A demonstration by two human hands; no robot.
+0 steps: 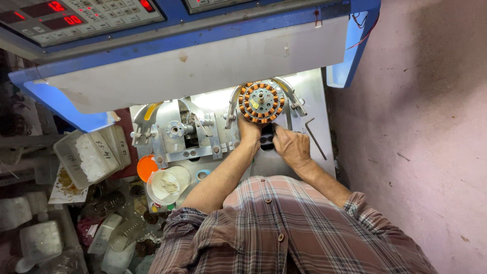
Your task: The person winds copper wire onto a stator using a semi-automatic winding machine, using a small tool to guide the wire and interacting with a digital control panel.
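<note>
Copper-wound and round, the stator ring with orange coils on its teeth (261,103) sits clamped on the silver metal machine bed (314,101), toward the bed's far edge and between two curved steel guide arms (294,96).

From the head view, my left hand (248,133) reaches up under the ring's near rim; its fingers seem to touch the lowest coils, though I cannot tell whether they pinch a wire or merely rest there. My right hand (291,147) lies just beside it, curled loosely around a small dark part (267,137) that stands between the two hands; how firmly it grips is hidden by the knuckles.

I judge the step in hand to be tending the wound ring at its bottom edge, perhaps dressing a lead. The next move calls for small, careful finger work, since the coils are fine and the guide arms crowd both sides.

Open room lies mainly on the bed's right side, where only a bent steel hex key (315,137) lies near the right edge. Leftward, the polished steel clamp fixture with bolts (185,133) fills the bed, and past its left edge stand a white plastic cup (167,185) and an orange lid (146,166). Overhead, the blue-framed control panel housing (203,56) overhangs the far edge, limiting lift.
</note>
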